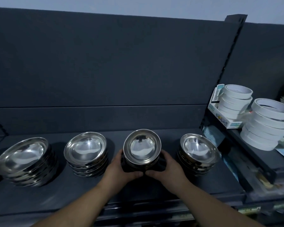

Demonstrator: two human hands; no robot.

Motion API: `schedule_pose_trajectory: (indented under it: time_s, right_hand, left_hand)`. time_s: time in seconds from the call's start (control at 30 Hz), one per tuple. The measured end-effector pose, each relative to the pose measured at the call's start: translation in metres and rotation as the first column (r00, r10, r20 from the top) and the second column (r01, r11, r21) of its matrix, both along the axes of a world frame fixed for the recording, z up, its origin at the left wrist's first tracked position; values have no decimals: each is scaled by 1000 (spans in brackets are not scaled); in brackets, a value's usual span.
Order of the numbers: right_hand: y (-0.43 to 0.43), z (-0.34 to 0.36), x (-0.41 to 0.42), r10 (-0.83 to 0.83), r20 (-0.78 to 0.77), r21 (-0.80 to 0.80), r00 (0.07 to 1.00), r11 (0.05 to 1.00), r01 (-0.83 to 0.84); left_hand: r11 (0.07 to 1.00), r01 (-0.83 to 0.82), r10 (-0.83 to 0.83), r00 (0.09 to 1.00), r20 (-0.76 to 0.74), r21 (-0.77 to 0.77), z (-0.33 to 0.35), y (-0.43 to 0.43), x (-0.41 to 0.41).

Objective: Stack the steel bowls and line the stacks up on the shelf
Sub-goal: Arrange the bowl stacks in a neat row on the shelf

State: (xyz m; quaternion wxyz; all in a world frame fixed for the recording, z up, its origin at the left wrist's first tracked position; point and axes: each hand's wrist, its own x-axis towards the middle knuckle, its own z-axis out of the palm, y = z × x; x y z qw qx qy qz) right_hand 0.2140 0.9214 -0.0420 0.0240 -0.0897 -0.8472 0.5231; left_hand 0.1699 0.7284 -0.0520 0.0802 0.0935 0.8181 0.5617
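Both hands, left hand [121, 167] and right hand [166, 167], fingers curled round third bowl stack [142, 147]; polished steel, likely slippery, weighty; grip low.

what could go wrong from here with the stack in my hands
1. The left hand and right hand grip the held stack low down, so its upper bowls might slide off if it tips.
2. The right hand is close to the rightmost stack. A sideways shift could bump it and upset its bowls.
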Motion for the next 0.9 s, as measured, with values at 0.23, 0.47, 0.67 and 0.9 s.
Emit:
schedule_pose_trajectory:
  time_s: [0.23, 0.47, 0.67, 0.9]
  right_hand:
    - [0, 3, -4, 5, -46, -58, 999, 998, -8]
    - [3, 6, -4, 21, -52, -58, 998, 998, -24]
    - [7, 10, -3, 45, -44, -32, 998, 998, -46]
    - [6, 13, -2, 52, -104, 6, 993, 999, -51]
  left_hand:
    - [996, -14, 16, 999, -30, 87, 10, 3, 2]
    - [996, -78, 76, 996, -42, -43, 14, 2, 1]
    - [992, -76, 69, 995, -68, -104, 18, 2, 2]
    - [995, -66, 61, 997, -57, -77, 16, 2, -1]
